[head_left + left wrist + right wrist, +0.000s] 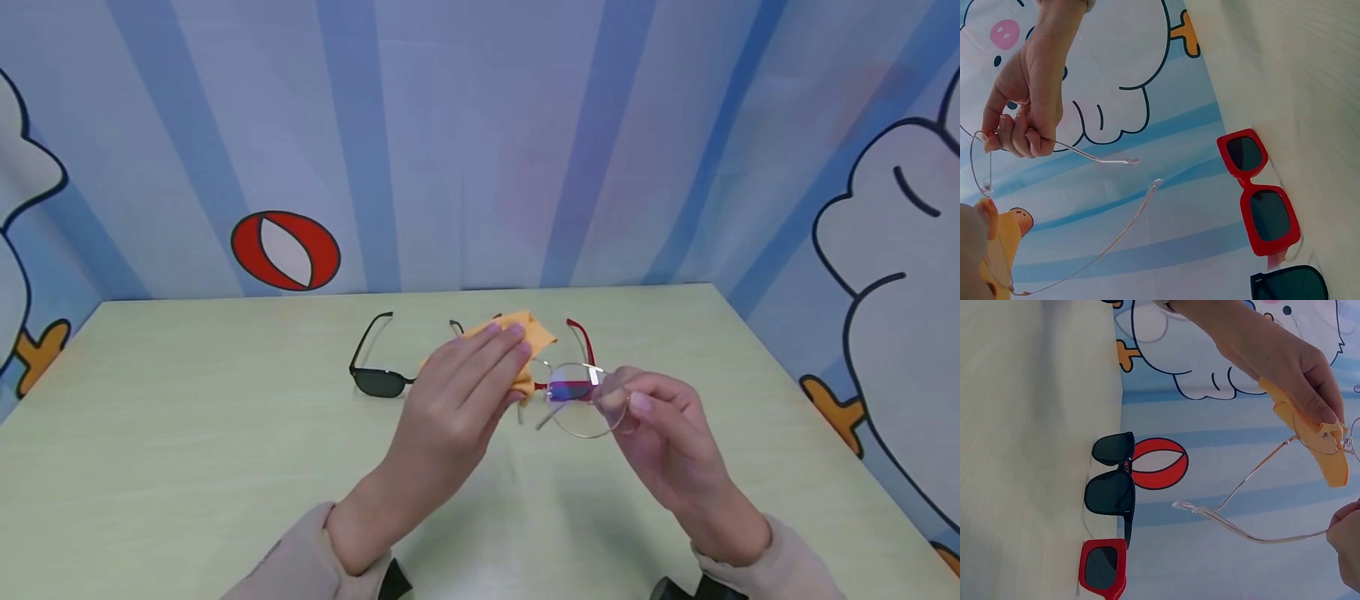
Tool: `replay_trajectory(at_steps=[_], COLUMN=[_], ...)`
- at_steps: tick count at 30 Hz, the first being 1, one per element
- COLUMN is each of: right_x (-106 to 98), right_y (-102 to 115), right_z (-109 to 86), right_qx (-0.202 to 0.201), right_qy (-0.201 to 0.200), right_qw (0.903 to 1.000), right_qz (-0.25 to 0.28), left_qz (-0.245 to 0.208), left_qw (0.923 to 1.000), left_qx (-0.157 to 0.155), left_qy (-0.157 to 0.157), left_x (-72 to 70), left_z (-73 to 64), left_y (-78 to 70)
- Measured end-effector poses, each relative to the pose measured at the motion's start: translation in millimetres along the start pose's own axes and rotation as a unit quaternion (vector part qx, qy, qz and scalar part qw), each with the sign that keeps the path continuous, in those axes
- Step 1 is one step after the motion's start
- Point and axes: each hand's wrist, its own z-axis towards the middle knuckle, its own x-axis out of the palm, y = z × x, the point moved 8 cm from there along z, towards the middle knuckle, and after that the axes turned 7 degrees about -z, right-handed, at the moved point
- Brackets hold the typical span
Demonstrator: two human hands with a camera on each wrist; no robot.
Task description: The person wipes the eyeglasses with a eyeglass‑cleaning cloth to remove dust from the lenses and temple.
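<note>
My left hand [450, 400] holds an orange cleaning cloth [536, 335] folded over one lens of a pair of thin metal-rimmed eyeglasses [588, 423]. In the right wrist view, the thumb presses the cloth [1329, 465] against that lens. My right hand [667, 433] pinches the eyeglasses at the opposite side, near the hinge, and keeps them raised above the table. Both clear-tipped temples stand unfolded in the left wrist view. Behind the hands lie black sunglasses [378, 383] and red-framed sunglasses [1245, 182], partly covered by the left hand and the eyeglasses in the head view.
The pale table [225, 467] runs back to a blue striped backdrop [465, 150] printed with a red ball shape [324, 250] and white cartoon figures. Both pairs of sunglasses have their temples pointing toward the back edge.
</note>
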Motion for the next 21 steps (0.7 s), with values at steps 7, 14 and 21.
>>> replay_trajectory(at_steps=[7, 14, 21], right_x=[0.8, 1.1, -2.4], right_y=[-0.4, -0.1, 5.3], right_z=[-1.4, -1.6, -1.9], right_qx=[0.002, -0.002, -0.012], right_qy=[0.001, 0.003, 0.003], right_qw=[1.0, 0.9999, 0.9998], right_qz=[-0.007, -0.011, -0.016], left_qz=[0.033, 0.066, 0.068], left_qw=[0.9969, 0.9822, 0.9809], left_qx=[0.048, 0.135, 0.122], left_qy=[-0.052, -0.112, -0.136], left_x=[-8.5, -17.6, -24.6], left_z=[-2.8, -10.7, -18.0], left_y=[-6.4, -14.6, -4.0])
